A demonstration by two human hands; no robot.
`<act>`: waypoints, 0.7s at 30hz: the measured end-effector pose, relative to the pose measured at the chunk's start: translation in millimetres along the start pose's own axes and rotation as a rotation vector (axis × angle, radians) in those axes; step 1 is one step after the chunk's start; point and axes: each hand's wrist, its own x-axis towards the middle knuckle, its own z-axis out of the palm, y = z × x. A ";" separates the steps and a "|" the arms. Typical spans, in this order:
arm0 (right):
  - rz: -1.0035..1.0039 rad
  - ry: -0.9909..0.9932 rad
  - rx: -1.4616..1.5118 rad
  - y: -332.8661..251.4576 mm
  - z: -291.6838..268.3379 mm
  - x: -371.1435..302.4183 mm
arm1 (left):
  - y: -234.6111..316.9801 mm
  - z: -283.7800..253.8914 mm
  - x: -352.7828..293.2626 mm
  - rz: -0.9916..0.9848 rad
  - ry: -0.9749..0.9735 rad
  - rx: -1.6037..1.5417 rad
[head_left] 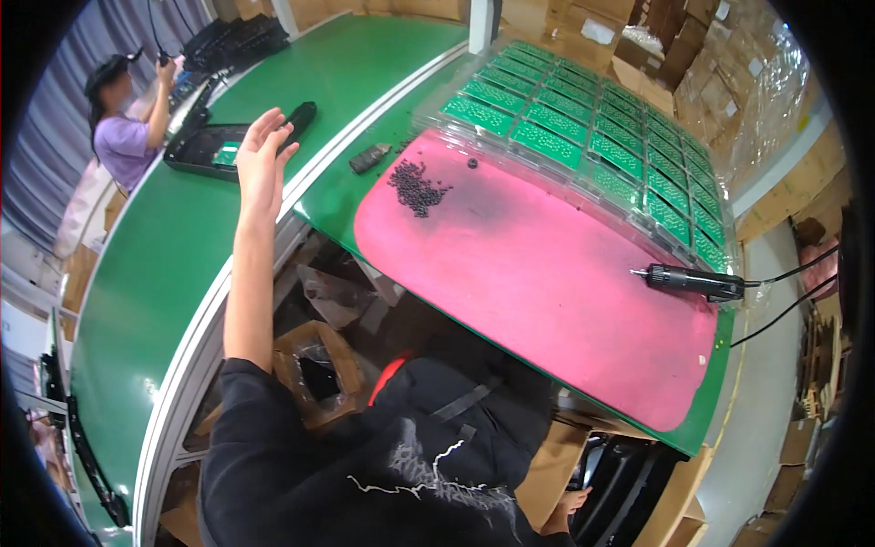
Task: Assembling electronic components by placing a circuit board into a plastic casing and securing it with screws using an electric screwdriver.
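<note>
Across the green conveyor belt [137, 292], near its railed right edge, a black housing [202, 146] lay left to right behind the nearer left hand [262, 169], whose fingers stretched loosely apart (contact unclear), while the right hand [572, 500], its grip unreadable, was beside black parts [629, 492] below the worktable's [328, 214] near right corner.
</note>
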 end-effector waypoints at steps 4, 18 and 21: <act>-0.196 -0.151 -0.040 -46.0 -53.9 -22.0 | 22.8 -0.7 -15.7 0.066 -0.072 0.111; -0.160 0.578 1.186 134.3 -369.2 21.8 | 39.6 127.1 -52.3 0.145 -0.973 0.099; -0.413 0.149 1.487 68.0 -490.9 -70.6 | 45.6 144.9 -80.2 0.220 -1.194 0.169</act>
